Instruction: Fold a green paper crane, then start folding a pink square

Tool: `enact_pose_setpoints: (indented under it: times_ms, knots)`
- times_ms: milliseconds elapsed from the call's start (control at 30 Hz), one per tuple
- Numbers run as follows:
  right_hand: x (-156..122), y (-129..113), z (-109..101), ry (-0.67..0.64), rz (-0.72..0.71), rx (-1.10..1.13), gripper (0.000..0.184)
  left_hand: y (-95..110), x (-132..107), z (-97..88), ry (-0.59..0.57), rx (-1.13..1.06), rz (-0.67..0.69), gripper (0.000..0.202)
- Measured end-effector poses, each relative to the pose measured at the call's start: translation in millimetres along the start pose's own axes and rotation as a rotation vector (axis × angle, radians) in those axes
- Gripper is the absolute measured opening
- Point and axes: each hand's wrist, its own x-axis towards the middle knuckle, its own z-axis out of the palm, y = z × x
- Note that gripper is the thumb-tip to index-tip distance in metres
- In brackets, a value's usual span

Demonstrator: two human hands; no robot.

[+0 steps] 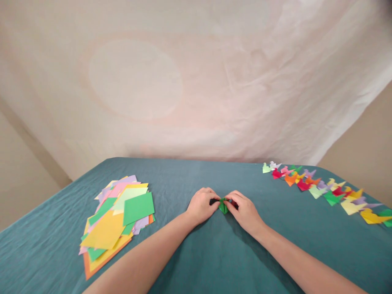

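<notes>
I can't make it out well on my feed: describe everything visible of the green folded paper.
The green folded paper is small and matte, with creases and overlapping layers; its lower end narrows to a point toward the wearer. It sits between the left hand and right hand, whose fingertips pinch its upper sides and partly hide them. Whether it touches the teal cloth is unclear.
</notes>
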Motion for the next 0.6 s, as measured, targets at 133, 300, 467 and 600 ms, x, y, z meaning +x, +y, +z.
enact_pose_setpoints:
  times_ms: [133,300,467,600]
  knots:
    - [-0.1,0.9,0.1,0.000,-0.009,-0.004,0.012,2.2,2.2,-0.7,-0.007,0.070,-0.029,0.014]
    - [0.2,3.8,1.4,-0.006,-0.028,0.005,0.014,5.5,3.1,-1.1,-0.019,0.105,-0.021,0.016]
    - [0.9,3.5,1.1,-0.016,-0.026,0.005,0.014,6.0,3.4,-1.3,-0.030,0.137,-0.015,0.016]
    - [1.2,2.6,1.0,-0.027,-0.021,0.006,0.013,6.1,3.9,-2.2,-0.041,0.156,-0.006,0.016]
